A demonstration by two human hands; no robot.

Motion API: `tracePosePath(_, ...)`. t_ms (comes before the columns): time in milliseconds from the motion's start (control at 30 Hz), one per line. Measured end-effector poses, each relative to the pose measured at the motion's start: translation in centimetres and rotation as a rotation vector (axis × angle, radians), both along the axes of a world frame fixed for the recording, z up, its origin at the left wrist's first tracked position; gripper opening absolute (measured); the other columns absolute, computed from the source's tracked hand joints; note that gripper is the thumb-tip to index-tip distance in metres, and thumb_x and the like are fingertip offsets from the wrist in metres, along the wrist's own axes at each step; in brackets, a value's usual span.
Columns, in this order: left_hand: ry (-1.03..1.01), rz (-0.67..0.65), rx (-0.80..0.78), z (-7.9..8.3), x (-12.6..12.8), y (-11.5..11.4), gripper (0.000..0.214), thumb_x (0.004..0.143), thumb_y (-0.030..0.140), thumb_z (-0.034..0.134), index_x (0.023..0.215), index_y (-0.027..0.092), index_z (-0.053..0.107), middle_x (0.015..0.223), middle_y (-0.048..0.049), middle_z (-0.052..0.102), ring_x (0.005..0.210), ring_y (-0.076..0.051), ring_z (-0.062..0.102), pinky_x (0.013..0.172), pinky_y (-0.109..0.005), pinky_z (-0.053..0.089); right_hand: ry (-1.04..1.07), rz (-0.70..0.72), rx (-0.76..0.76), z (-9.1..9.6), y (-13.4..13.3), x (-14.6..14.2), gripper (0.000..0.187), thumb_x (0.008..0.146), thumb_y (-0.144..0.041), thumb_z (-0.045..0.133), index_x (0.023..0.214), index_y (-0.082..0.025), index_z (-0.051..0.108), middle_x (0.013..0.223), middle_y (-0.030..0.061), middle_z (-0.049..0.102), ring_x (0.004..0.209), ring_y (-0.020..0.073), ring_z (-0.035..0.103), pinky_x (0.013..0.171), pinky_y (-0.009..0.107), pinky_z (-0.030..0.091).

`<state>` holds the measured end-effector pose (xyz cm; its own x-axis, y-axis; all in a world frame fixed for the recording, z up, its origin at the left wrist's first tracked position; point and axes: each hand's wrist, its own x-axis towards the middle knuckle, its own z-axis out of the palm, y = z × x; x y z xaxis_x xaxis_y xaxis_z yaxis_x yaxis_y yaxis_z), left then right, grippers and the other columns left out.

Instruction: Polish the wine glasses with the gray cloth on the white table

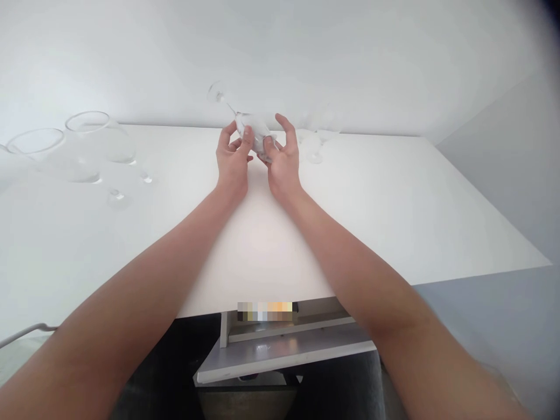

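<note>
Head view: both of your arms reach out over a white table [394, 204]. Your left hand [234, 157] and right hand [284, 160] meet above its far middle. Between them is one stemmed glass [256, 129], lifted clear of the table and tilted. Its bowl lies in your fingers and its foot [216, 92] points up and to the left, toward the wall [350, 58].

Hands: both are closed on the bowl. The left pinches it with thumb and curled fingers. The right cups it from the other side, with its upper fingers loosely raised.

Handling, as a judgement: the bowl is the sound place to hold, and the stem carries no load as it stands. Light, even pressure from both sides suits glass this thin. Any twist between bowl and foot would be the likely way to snap the stem.

Count:
- Held glass: one.
- Large-bowled glasses [94, 137] upright on the table at your left: two are clear, side by side and well apart from your hands. A third may sit at the picture's left edge, but I cannot confirm it.
- Small glass [314, 149] just beyond your right hand: at least one. It is too faint against the wall for a firm count.
- Shelf [280, 350] under the table's near edge: one.
</note>
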<state>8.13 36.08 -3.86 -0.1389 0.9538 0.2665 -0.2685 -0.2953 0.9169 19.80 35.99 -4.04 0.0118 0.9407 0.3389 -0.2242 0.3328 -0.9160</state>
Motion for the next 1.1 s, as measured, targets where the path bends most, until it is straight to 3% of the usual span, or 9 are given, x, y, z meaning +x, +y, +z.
tracePosePath(133,-0.057,-0.162,0.11,0.0,0.1,0.2,0.058,0.089,0.07,0.08,0.129,0.031,0.065,0.132,-0.0087,0.075,0.142,-0.033,0.063,0.114,-0.049,0.055,0.097,-0.037,0.004,-0.1,0.3,0.0,0.066,0.097,-0.073,0.063,0.149,-0.039,0.042,0.137,0.0035,0.069,0.13,0.0221,0.068,0.106,0.049,0.064)
tracePosePath(200,-0.051,-0.213,0.117,0.4,0.2,-0.2,0.053,0.094,0.074,0.071,0.124,0.03,0.069,0.138,-0.0089,0.073,0.145,-0.034,0.06,0.115,-0.05,0.055,0.089,-0.065,0.022,0.0,0.2,-0.2,0.059,0.1,-0.071,0.06,0.146,-0.038,0.046,0.136,0.0031,0.069,0.133,0.0213,0.066,0.109,0.049,0.062)
tracePosePath(300,0.02,-0.18,0.061,0.8,0.1,-0.9,0.05,0.098,0.076,0.062,0.122,0.033,0.072,0.143,-0.0069,0.07,0.146,-0.035,0.058,0.117,-0.054,0.053,0.081,-0.075,0.04,0.4,-0.2,-0.4,0.055,0.1,-0.071,0.06,0.142,-0.039,0.048,0.137,0.002,0.068,0.138,0.0204,0.063,0.115,0.049,0.059)
tracePosePath(400,0.067,-0.131,0.07,0.7,0.0,-0.8,0.049,0.095,0.075,0.068,0.121,0.033,0.073,0.138,-0.0069,0.073,0.145,-0.035,0.059,0.119,-0.057,0.051,0.098,-0.036,0.025,0.6,-0.7,-0.6,0.062,0.096,-0.075,0.063,0.144,-0.039,0.045,0.136,0.0024,0.069,0.139,0.0211,0.063,0.111,0.047,0.061)
tracePosePath(533,-0.053,-0.213,0.131,0.5,0.0,-0.3,0.048,0.092,0.071,0.076,0.119,0.032,0.072,0.136,-0.0081,0.073,0.148,-0.034,0.057,0.12,-0.053,0.051,0.097,-0.062,0.015,1.0,-1.1,-0.6,0.06,0.097,-0.075,0.062,0.141,-0.038,0.047,0.136,0.0026,0.068,0.138,0.0205,0.064,0.109,0.045,0.062)
tracePosePath(700,-0.082,-0.223,0.077,1.3,0.3,-0.8,0.054,0.097,0.078,0.061,0.113,0.029,0.073,0.137,-0.0108,0.072,0.149,-0.035,0.057,0.122,-0.052,0.051,0.052,-0.046,0.003,1.4,-1.5,-0.8,0.058,0.097,-0.074,0.064,0.14,-0.039,0.05,0.136,0.0021,0.068,0.138,0.0204,0.063,0.111,0.045,0.062)
tracePosePath(967,-0.043,-0.168,0.096,0.7,-0.1,-0.3,0.053,0.086,0.079,0.076,0.114,0.033,0.072,0.137,-0.0069,0.072,0.148,-0.035,0.057,0.118,-0.051,0.054,0.118,-0.05,-0.049,1.5,-1.5,-0.8,0.062,0.096,-0.075,0.064,0.143,-0.038,0.047,0.13,0.0032,0.071,0.135,0.022,0.067,0.111,0.046,0.062)
tracePosePath(1033,-0.072,-0.21,0.091,0.8,0.0,-0.3,0.055,0.089,0.081,0.071,0.11,0.031,0.073,0.138,-0.0078,0.072,0.148,-0.036,0.057,0.118,-0.053,0.054,0.138,-0.057,-0.054,1.5,-1.4,-0.8,0.059,0.098,-0.073,0.063,0.141,-0.036,0.047,0.127,0.0036,0.072,0.132,0.0226,0.068,0.11,0.047,0.062)
tracePosePath(1100,-0.082,-0.266,0.075,1.2,0.0,-0.7,0.06,0.096,0.085,0.055,0.109,0.029,0.074,0.14,-0.0086,0.071,0.149,-0.036,0.056,0.117,-0.055,0.054,0.144,-0.051,-0.058,1.6,-1.4,-0.8,0.057,0.098,-0.072,0.063,0.139,-0.036,0.047,0.127,0.0036,0.072,0.129,0.0228,0.069,0.109,0.047,0.063)
